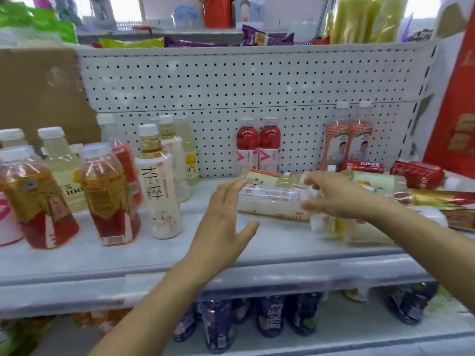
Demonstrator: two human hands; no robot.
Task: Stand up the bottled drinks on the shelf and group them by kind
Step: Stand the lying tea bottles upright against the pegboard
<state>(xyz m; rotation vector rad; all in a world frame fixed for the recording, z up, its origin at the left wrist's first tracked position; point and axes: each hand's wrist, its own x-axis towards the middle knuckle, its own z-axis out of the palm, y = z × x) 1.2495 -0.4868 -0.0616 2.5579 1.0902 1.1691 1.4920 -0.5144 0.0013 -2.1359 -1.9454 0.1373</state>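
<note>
A white-labelled bottle [272, 200] lies on its side in the middle of the grey shelf [128, 253]. My right hand [334, 194] curls its fingers round the bottle's cap end. Just left of the bottle's base, my left hand [221, 222] hovers with straight fingers, holding nothing. More bottles lie flat behind and to the right: a green-labelled one [370, 179] and a yellow one [334, 226]. Upright on the left stand a matching white-labelled bottle [160, 186], two orange-red tea bottles [108, 194], and pale yellow bottles [61, 165]. Two red bottles [258, 145] stand at the back.
Two pink-labelled tall bottles [347, 140] stand at the back right, with red cans [416, 174] lying beside them. A pegboard wall [231, 80] backs the shelf. Dark bottles [270, 317] fill the shelf below. Snack packs sit on the shelf above.
</note>
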